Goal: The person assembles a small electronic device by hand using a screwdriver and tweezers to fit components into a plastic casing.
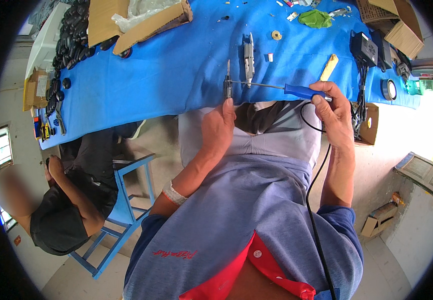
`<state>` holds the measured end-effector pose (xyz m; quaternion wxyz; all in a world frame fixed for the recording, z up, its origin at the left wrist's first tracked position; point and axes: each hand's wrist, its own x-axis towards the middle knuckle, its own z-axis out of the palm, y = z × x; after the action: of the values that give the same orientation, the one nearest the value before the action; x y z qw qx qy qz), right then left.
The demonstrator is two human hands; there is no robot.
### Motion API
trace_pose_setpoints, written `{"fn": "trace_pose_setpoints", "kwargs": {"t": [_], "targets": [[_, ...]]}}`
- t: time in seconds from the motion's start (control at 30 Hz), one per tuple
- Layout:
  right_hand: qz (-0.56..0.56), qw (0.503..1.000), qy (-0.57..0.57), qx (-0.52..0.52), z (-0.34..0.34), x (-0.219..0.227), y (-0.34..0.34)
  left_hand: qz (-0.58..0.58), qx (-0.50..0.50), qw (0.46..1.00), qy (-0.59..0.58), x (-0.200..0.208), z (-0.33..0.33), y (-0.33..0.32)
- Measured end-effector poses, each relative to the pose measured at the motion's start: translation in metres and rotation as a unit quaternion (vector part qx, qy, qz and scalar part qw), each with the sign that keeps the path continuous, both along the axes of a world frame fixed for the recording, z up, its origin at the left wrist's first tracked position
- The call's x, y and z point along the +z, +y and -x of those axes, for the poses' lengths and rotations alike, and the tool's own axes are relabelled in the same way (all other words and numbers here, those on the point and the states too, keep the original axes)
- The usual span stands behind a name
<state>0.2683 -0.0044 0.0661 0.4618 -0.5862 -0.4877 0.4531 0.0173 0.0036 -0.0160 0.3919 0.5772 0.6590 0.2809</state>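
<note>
My left hand [220,122] is closed on a small, narrow dark piece [228,89] with a thin metal prong pointing away from me. In my right hand [334,112] is a screwdriver [300,91] with a blue handle, held level. Its thin shaft points left, and the tip meets the dark piece or lies right by it; I cannot tell which. Just beyond the shaft lies a slim grey and silver part [249,59] on the blue cloth [176,70]. Beside it are a small white and red bit [270,57] and a brass-coloured ring [276,35].
A tan strip [329,67] lies beyond my right hand. Black adapters [365,49] with cables, a tape roll [389,90] and a carton [401,25] stand right. Left are an open cardboard box [151,30] and heaped dark pieces [74,35]. Another person [61,220] sits left.
</note>
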Motion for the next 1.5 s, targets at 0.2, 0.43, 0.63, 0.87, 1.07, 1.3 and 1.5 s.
{"fn": "trace_pose_setpoints", "kwargs": {"t": [0.2, 0.43, 0.63, 0.87, 1.07, 1.3, 1.5], "targets": [[0.002, 0.990, 0.138, -0.022, 0.001, -0.010, 0.003, -0.057, -0.014, 0.998, 0.024, -0.002, 0.000, 0.001], [0.100, 0.993, 0.051, -0.020, 0.001, 0.005, -0.001, -0.028, -0.004, 0.999, 0.020, 0.000, 0.000, 0.001], [-0.040, 0.999, 0.008, -0.025, 0.010, 0.000, -0.004, -0.025, 0.004, 0.999, -0.021, -0.007, 0.001, 0.000], [-0.065, 0.996, 0.023, -0.049, 0.009, -0.007, -0.011, 0.034, 0.019, 0.987, -0.157, -0.010, 0.001, 0.000], [-0.073, 0.992, 0.058, -0.090, 0.010, -0.008, -0.015, 0.075, 0.033, 0.977, -0.199, -0.002, 0.000, 0.000], [-0.080, 0.992, 0.036, -0.094, 0.012, -0.012, -0.018, 0.042, 0.011, 0.986, -0.162, -0.010, 0.004, 0.000], [-0.094, 0.990, 0.045, -0.098, 0.016, -0.015, -0.020, 0.005, 0.000, 0.994, -0.106, -0.011, 0.003, -0.001]]}}
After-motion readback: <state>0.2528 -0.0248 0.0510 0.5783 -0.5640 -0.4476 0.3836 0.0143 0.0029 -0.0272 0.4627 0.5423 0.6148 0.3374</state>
